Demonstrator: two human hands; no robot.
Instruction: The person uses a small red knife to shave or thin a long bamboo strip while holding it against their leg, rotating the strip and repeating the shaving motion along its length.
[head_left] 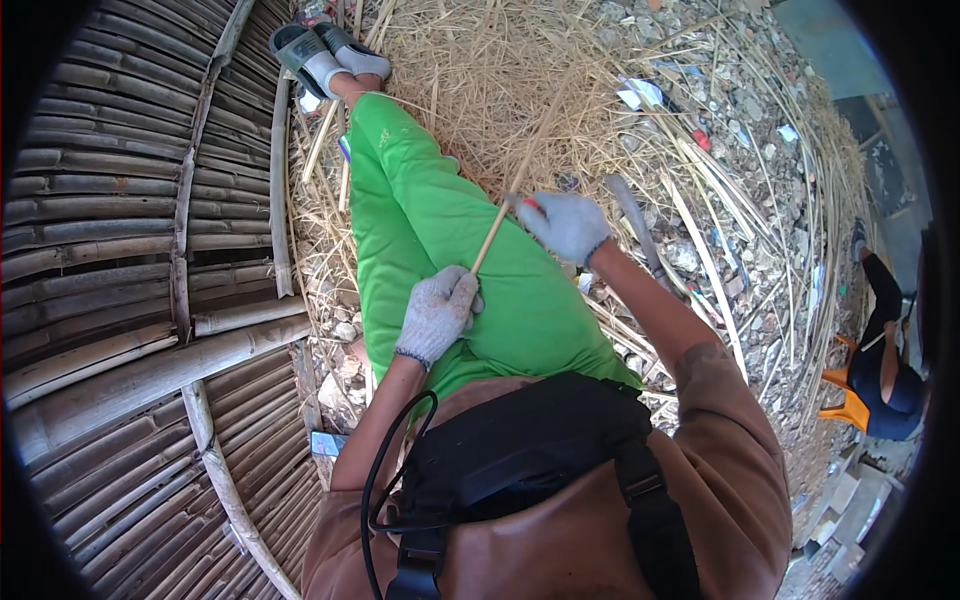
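Note:
My left hand [437,312], in a white knitted glove, is closed around the near end of a thin bamboo stick [490,238] above my green-trousered lap. From there the stick slants away over the straw-covered ground. My right hand [572,228], gloved the same way, is closed on a small knife [533,206] with a red handle. The knife's short greyish blade meets the stick partway along; its exact edge is too small to make out. Most of the handle is hidden inside my fist.
A bamboo-slat platform [100,215] runs along my left side. Straw-like shavings [480,90] cover the ground ahead, with rubble and long split strips [700,250] to the right. A dark stick [635,225] lies beside my right forearm. Far right, another person [885,390] sits on an orange chair [848,408].

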